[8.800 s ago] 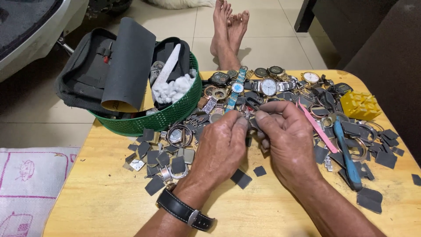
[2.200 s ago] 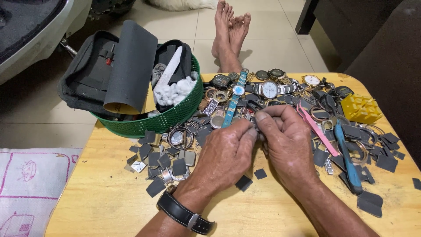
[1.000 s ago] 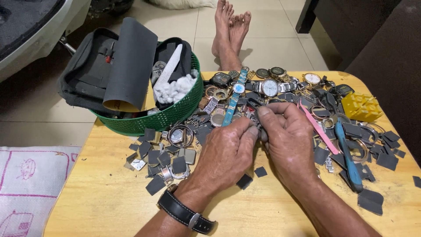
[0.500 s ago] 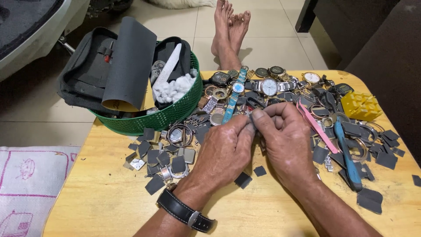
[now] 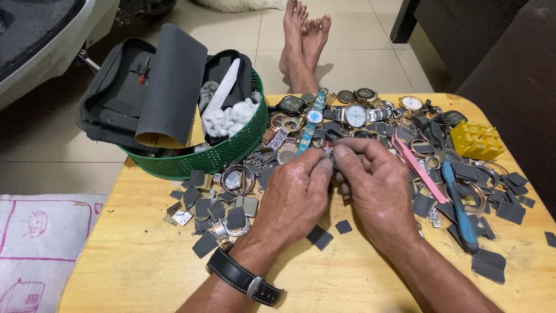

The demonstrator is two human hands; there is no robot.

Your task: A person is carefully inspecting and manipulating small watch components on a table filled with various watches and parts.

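My left hand (image 5: 295, 194) and my right hand (image 5: 376, 188) meet over the middle of a wooden table (image 5: 139, 272), fingertips pinched together on a small dark watch part (image 5: 329, 152) that is mostly hidden between them. A black strap watch (image 5: 240, 277) is on my left wrist. Just beyond the fingers lie several wristwatches, among them a silver round watch (image 5: 355, 115) and a teal-strapped watch (image 5: 310, 124). Small dark grey sandpaper scraps (image 5: 215, 211) and loose watch cases are scattered to the left of my left hand.
A green basket (image 5: 229, 152) at the back left holds a black pouch, a rolled dark sheet (image 5: 171, 87) and white cotton. A blue-handled tool (image 5: 460, 203), a pink strip (image 5: 418, 168) and a yellow block (image 5: 478, 140) lie to the right. Bare feet (image 5: 304, 40) rest on the floor beyond.
My hands stay together at the same spot; only the fingers shift slightly around the small part. Nothing on the table has moved.
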